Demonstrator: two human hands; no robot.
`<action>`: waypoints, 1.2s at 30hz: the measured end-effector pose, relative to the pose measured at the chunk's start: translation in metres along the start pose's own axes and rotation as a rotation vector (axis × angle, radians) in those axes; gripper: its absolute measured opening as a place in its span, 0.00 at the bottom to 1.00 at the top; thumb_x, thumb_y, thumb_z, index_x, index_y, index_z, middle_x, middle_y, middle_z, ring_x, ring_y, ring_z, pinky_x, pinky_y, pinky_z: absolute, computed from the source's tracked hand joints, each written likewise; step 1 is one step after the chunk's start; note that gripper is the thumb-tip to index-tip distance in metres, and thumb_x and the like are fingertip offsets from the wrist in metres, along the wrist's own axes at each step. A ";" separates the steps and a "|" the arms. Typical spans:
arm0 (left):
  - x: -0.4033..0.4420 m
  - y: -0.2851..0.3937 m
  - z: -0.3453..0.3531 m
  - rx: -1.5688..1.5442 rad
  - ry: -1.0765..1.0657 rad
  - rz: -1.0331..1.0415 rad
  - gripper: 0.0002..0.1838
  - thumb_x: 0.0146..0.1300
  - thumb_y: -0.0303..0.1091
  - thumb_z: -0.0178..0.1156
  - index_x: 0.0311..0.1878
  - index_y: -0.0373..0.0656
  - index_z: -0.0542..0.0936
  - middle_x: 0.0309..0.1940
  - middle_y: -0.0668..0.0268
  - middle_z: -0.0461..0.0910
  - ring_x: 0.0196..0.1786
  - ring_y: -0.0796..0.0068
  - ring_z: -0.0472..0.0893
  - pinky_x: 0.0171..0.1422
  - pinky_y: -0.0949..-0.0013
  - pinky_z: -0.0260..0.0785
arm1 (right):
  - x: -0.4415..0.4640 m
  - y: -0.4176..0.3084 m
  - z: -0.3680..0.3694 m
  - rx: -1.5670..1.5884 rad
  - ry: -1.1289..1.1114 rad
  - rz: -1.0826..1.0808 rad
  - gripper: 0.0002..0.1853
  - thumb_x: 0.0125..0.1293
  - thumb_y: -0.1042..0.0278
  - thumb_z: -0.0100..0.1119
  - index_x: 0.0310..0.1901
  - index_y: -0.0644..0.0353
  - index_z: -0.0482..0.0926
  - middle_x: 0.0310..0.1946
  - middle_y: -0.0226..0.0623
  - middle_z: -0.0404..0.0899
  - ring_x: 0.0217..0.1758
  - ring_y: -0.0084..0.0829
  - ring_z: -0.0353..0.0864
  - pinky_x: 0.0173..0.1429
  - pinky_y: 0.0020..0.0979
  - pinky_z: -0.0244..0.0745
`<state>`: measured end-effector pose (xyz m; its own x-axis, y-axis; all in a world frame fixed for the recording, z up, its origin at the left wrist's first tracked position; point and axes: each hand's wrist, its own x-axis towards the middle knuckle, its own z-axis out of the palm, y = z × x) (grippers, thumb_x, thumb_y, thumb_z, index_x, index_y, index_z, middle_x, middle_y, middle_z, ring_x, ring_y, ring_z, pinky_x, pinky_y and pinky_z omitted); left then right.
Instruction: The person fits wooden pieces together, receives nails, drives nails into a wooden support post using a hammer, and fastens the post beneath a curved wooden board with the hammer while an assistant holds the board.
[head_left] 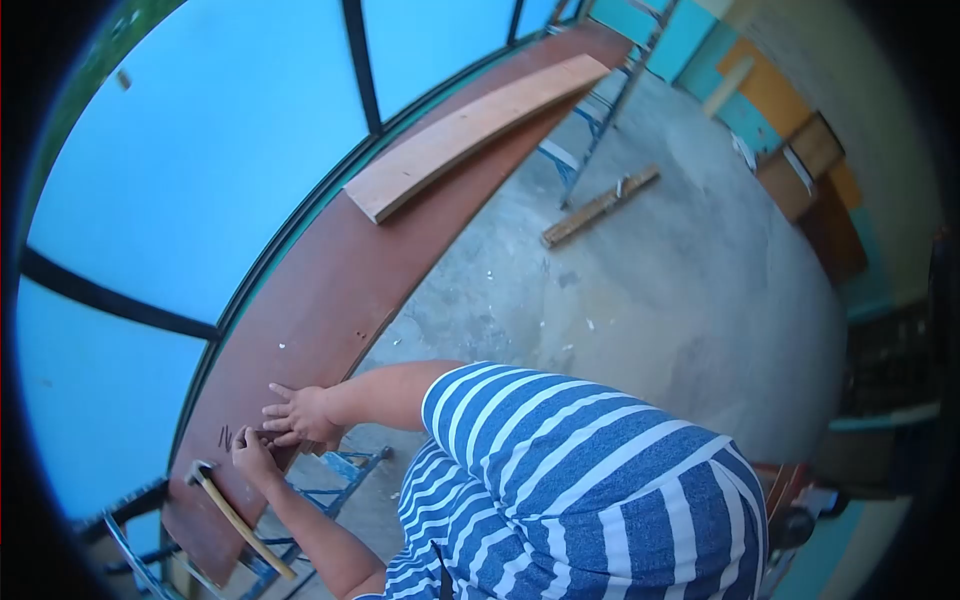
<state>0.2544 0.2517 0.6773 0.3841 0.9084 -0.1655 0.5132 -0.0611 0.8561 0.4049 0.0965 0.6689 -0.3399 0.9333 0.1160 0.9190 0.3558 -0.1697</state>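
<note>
One wooden-handled hammer and several dark nails on brown bench near left hand: fingers curled, grasp cannot be told. Right hand splayed, fingers released.

Large blue panes stand along one side, divided by dark frame bars. On the grey floor lies a narrow piece of wood, and near it stands a blue stepladder. Small white bits are scattered there. Farther away, brown panels are placed beside a turquoise and orange wall.
</note>
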 end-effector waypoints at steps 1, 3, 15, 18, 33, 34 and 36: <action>0.003 0.001 -0.001 0.016 -0.016 -0.007 0.17 0.70 0.35 0.61 0.56 0.32 0.80 0.40 0.62 0.83 0.35 0.75 0.81 0.38 0.72 0.77 | -0.001 -0.004 -0.001 -0.017 0.002 0.012 0.53 0.51 0.35 0.69 0.78 0.46 0.60 0.81 0.40 0.53 0.85 0.47 0.44 0.80 0.72 0.28; 0.008 0.002 0.000 0.039 -0.046 -0.025 0.19 0.70 0.35 0.60 0.58 0.32 0.79 0.42 0.61 0.83 0.35 0.73 0.82 0.37 0.71 0.77 | -0.006 -0.009 -0.005 -0.055 -0.006 0.033 0.52 0.53 0.35 0.68 0.78 0.45 0.60 0.81 0.38 0.52 0.85 0.46 0.44 0.79 0.73 0.27; -0.108 -0.066 -0.026 0.385 -0.521 0.324 0.27 0.64 0.46 0.71 0.56 0.34 0.81 0.47 0.46 0.85 0.43 0.60 0.84 0.48 0.59 0.77 | -0.019 -0.042 0.095 -0.171 0.544 0.332 0.31 0.66 0.41 0.56 0.69 0.41 0.73 0.77 0.45 0.61 0.82 0.56 0.50 0.74 0.82 0.18; -0.130 -0.049 -0.011 0.289 -0.597 0.298 0.28 0.62 0.43 0.73 0.56 0.29 0.80 0.46 0.53 0.85 0.43 0.63 0.82 0.49 0.58 0.76 | -0.029 -0.045 0.094 -0.206 0.464 0.387 0.36 0.64 0.37 0.56 0.73 0.33 0.68 0.79 0.44 0.57 0.84 0.56 0.44 0.75 0.79 0.15; -0.078 -0.127 0.048 0.178 -0.682 0.511 0.21 0.60 0.31 0.72 0.53 0.32 0.78 0.44 0.48 0.82 0.45 0.56 0.80 0.52 0.55 0.74 | -0.098 -0.086 0.077 0.212 0.705 0.558 0.26 0.66 0.51 0.57 0.65 0.44 0.76 0.77 0.47 0.58 0.83 0.51 0.48 0.82 0.63 0.34; -0.098 -0.104 0.045 0.179 -0.703 0.480 0.23 0.58 0.33 0.73 0.53 0.35 0.78 0.44 0.50 0.82 0.45 0.57 0.80 0.52 0.58 0.73 | -0.132 -0.109 -0.005 0.424 0.325 0.713 0.31 0.65 0.51 0.59 0.70 0.44 0.72 0.77 0.48 0.58 0.82 0.53 0.49 0.83 0.59 0.37; -0.107 -0.101 0.039 0.246 -0.677 0.465 0.25 0.53 0.34 0.75 0.54 0.38 0.79 0.43 0.55 0.85 0.45 0.59 0.83 0.52 0.59 0.75 | -0.147 -0.106 0.072 0.319 0.474 0.847 0.33 0.60 0.54 0.65 0.69 0.50 0.73 0.70 0.56 0.67 0.78 0.57 0.57 0.80 0.55 0.50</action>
<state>0.1911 0.1443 0.5892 0.9322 0.3304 -0.1477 0.3116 -0.5250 0.7920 0.3430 -0.0753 0.5996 0.5743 0.7937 0.2005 0.7012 -0.3506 -0.6208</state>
